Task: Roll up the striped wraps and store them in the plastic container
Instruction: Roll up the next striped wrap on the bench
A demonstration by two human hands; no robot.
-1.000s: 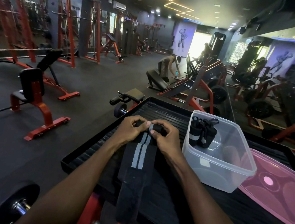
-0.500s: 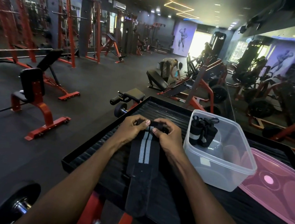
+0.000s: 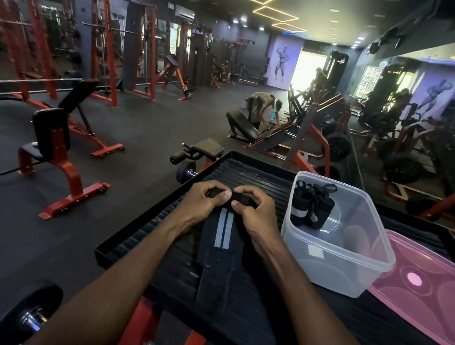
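Pinching the rolled far end of a black striped wrap (image 3: 223,229), the left hand (image 3: 202,203) and the right hand (image 3: 255,213) sit side by side, fingers and thumbs curled round the small roll between them, their fingertips nearly meeting over it. From that roll the loose part of the wrap runs back toward the person between the two forearms, its two pale stripes showing just below the hands and its plain black tail reaching the near edge of the black ribbed platform (image 3: 156,232) it lies on. Just to the right of the right hand stands a clear plastic container (image 3: 336,260), open at the top, with two rolled wraps (image 3: 309,205) standing upright against its far-left corner. Further right again, touching the container's base, a pink lid (image 3: 434,295) lies flat on the same platform. Off to the left of the left hand, across dark floor, stands a red-framed seat (image 3: 48,150). Far beyond the hands another person (image 3: 263,106) bends over beside a machine.
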